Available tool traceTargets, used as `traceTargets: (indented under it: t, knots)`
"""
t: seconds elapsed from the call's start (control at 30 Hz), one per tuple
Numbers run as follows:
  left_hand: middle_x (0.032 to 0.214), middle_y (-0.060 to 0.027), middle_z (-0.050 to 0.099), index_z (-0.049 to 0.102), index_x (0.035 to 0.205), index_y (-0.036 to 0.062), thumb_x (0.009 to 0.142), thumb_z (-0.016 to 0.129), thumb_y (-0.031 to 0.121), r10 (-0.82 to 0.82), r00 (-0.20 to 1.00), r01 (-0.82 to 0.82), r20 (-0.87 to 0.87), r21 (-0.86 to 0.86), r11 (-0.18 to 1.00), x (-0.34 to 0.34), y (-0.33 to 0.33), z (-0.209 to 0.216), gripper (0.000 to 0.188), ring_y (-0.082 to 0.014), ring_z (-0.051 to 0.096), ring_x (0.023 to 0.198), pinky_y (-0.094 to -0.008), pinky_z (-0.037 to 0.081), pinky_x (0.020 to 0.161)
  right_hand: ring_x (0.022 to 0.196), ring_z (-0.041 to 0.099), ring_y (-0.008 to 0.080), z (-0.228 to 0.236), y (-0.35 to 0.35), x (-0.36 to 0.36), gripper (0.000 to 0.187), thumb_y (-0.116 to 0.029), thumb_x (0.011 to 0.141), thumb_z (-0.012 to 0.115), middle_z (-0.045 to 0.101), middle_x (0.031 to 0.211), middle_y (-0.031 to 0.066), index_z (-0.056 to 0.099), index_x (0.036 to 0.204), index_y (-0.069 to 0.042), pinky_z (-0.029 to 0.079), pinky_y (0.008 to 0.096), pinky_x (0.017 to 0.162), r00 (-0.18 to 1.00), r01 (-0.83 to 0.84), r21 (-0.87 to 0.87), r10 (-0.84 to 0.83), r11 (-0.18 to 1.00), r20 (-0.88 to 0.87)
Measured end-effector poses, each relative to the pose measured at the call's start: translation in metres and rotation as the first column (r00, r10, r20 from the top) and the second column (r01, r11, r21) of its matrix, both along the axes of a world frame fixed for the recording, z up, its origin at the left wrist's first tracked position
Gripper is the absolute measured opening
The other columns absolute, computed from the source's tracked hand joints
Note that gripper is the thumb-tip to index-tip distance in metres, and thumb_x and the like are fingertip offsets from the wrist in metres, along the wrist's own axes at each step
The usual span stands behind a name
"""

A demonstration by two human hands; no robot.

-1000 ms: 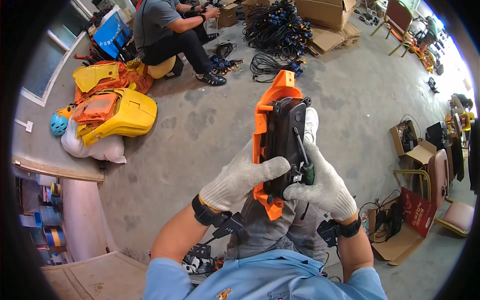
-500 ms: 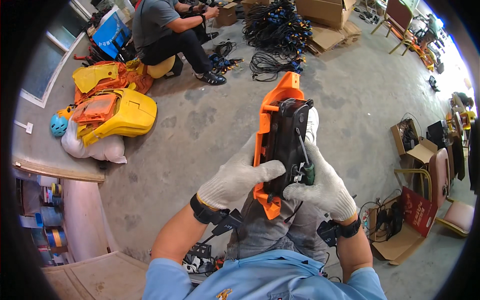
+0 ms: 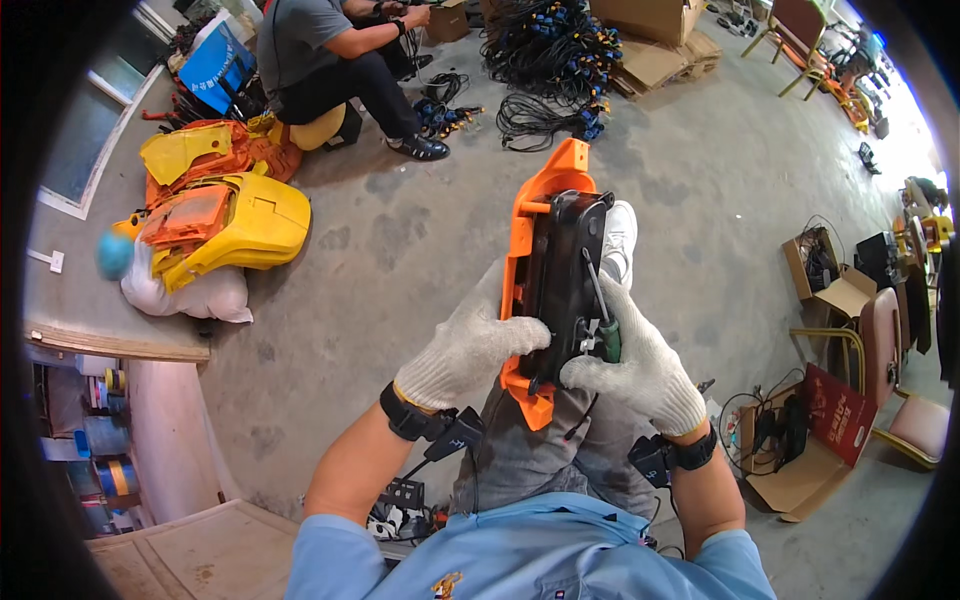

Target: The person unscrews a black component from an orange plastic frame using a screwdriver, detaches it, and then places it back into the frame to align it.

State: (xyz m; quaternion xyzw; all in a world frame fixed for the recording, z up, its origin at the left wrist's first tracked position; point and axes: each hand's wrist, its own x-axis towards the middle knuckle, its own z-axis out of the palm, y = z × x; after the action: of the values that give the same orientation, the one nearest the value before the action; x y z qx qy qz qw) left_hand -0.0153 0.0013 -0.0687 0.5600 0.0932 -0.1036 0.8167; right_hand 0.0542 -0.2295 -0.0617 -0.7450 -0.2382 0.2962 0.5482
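Both gloved hands hold up an orange plastic bracket [image 3: 519, 255] with a long black casing [image 3: 573, 260] seated against it. Wrapped round the lower left side, my left hand [image 3: 470, 345] is closed, its thumb lying across the black casing and its fingers hidden behind the bracket. My right hand [image 3: 640, 365] is closed at the casing's right side, thumb near its lower end. A screwdriver [image 3: 609, 338] with a green handle sits in that hand, its metal shaft pointing up along the casing. A short black cable [image 3: 580, 420] hangs below.
On the left are yellow plastic covers [image 3: 270, 220] on a white sack [image 3: 200, 295]. A seated person [image 3: 330, 60] works beyond, beside a heap of black cables [image 3: 550, 50]. An open cardboard box [image 3: 800, 490] and a chair [image 3: 878, 340] stand at right.
The bracket and casing have shifted slightly left with both hands, uncovering more of the white shoe behind. The screwdriver stays in my right hand.
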Motion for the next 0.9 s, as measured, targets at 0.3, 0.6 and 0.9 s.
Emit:
traceTargets:
  t: [0.3,0.6,0.9]
  knots:
    - [0.118,-0.0063,0.071,0.053,0.154,0.0025,0.092,0.067,0.006,0.151,0.978,-0.099,-0.143,0.319,0.943,-0.009,0.025,0.006,0.064,-0.0139,0.068,0.098,-0.0318,0.059,0.088,0.105,0.073,0.0183,-0.011,-0.026,-0.003,0.062,-0.014,0.091,0.081,0.075,0.113,0.0152,0.059,0.147,0.000,0.056,0.0337,0.097,0.982,0.164,-0.099,-0.153,0.981,0.108]
    - [0.115,-0.0054,0.068,0.054,0.151,0.0016,0.092,0.069,0.014,0.155,0.962,-0.053,-0.225,0.402,0.914,-0.013,0.033,-0.021,0.062,-0.0135,0.068,0.090,-0.0302,0.060,0.081,0.112,0.077,0.0206,0.005,-0.041,-0.023,0.047,-0.009,0.092,0.078,0.080,0.119,0.0157,0.069,0.137,0.002,0.058,0.0344,0.101,0.990,-0.087,-0.082,0.077,0.993,-0.116]
    - [0.115,-0.0056,0.068,0.054,0.151,0.0006,0.093,0.066,0.009,0.121,0.936,-0.009,-0.331,0.321,0.947,-0.003,0.026,-0.038,0.060,-0.0108,0.070,0.090,-0.0281,0.062,0.080,0.106,0.079,0.0227,-0.011,-0.043,-0.029,0.044,-0.013,0.091,0.078,0.082,0.113,0.0148,0.072,0.132,0.001,0.060,0.0362,0.099,0.986,-0.142,-0.122,0.130,0.982,-0.100]
